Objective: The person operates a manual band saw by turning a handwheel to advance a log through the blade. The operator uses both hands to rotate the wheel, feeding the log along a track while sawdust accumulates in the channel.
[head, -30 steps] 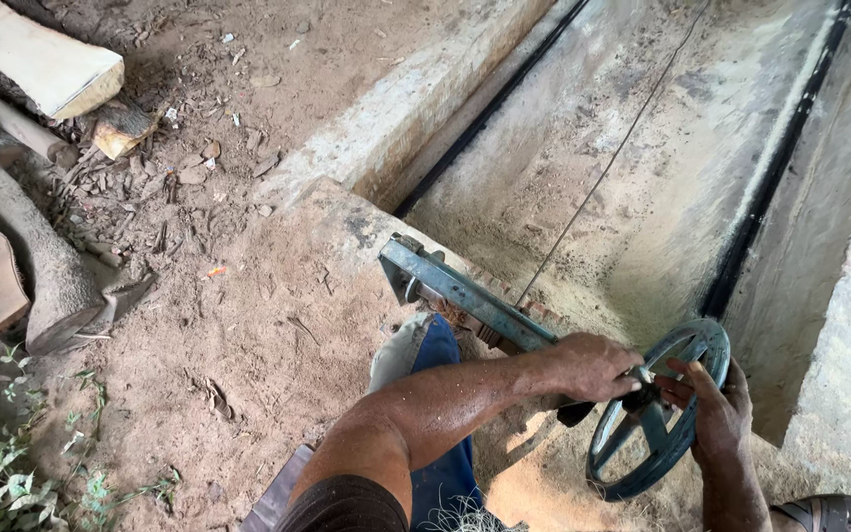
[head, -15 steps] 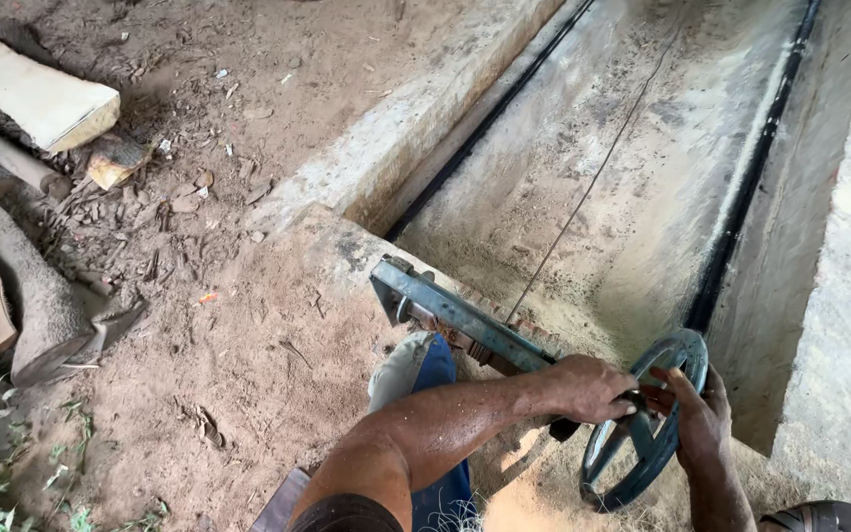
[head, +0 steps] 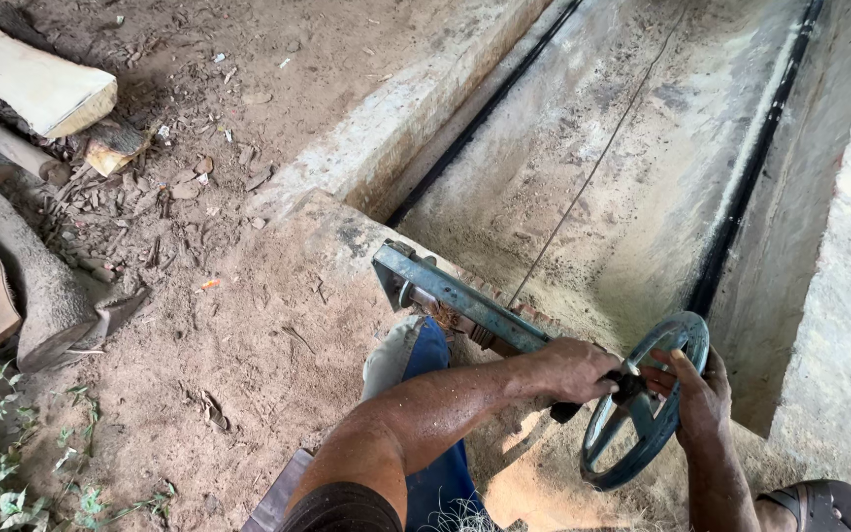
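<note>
A blue-green metal handwheel (head: pixel 648 402) stands on edge at the end of a long blue-green metal bar (head: pixel 465 300). My left hand (head: pixel 571 368) is closed over the dark handle at the wheel's hub. My right hand (head: pixel 699 397) grips the wheel's rim on the right side. The bar lies across the end of a sawdust-covered concrete trench (head: pixel 632 177). A thin cable (head: pixel 598 163) runs from the bar away along the trench floor.
Two dark rails (head: pixel 749 167) run along the trench sides. Cut logs and wood slabs (head: pixel 27 84) lie on the dirt at the left, with weeds at the lower left. My blue trouser leg (head: pixel 435 463) and sandalled foot (head: pixel 819 504) sit below.
The view has drifted slightly. Both hands have stayed on the handwheel, which has shifted a little lower and left in the picture; any turning is slight.
</note>
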A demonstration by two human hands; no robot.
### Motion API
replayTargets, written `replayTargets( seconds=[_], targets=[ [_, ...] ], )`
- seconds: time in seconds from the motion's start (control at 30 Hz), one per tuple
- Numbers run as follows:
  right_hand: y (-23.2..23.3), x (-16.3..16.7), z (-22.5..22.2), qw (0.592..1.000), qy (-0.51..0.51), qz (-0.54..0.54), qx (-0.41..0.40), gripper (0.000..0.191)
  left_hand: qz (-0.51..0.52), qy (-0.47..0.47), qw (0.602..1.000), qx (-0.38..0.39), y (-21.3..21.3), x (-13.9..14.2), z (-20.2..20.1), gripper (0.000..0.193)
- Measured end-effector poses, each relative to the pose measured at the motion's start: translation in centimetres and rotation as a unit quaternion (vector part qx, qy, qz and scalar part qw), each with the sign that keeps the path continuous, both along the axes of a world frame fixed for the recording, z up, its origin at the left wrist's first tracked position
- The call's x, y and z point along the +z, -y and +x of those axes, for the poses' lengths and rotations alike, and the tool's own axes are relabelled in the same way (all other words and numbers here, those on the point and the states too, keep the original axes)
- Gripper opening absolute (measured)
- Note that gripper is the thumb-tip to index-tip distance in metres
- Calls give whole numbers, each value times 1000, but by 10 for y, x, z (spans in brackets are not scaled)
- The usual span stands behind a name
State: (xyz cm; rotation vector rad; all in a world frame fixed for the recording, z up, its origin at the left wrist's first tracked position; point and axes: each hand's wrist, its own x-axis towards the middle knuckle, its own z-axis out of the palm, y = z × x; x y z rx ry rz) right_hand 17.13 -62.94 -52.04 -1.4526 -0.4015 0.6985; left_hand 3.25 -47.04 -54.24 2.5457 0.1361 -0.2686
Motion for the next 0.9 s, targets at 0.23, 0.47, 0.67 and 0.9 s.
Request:
replayTargets(
  seconds=[0.23, 0.47, 0.67, 0.9],
  targets=[
    [6, -8, 2, 1000, 5, 20, 11, 58, 10, -6, 1000, -3, 0, -2, -1, 45],
    [14, -15, 5, 998, -3, 44, 34, 56, 20, 22, 999, -33, 7, -5, 4, 42],
    [17, -23, 9, 996, -29, 72, 33, 54, -11, -11, 999, -34, 17, 5, -4, 45],
    [24, -20, 5, 998, -31, 56, 21, 65, 9, -8, 999, -38, 24, 12, -13, 41]
  ],
)
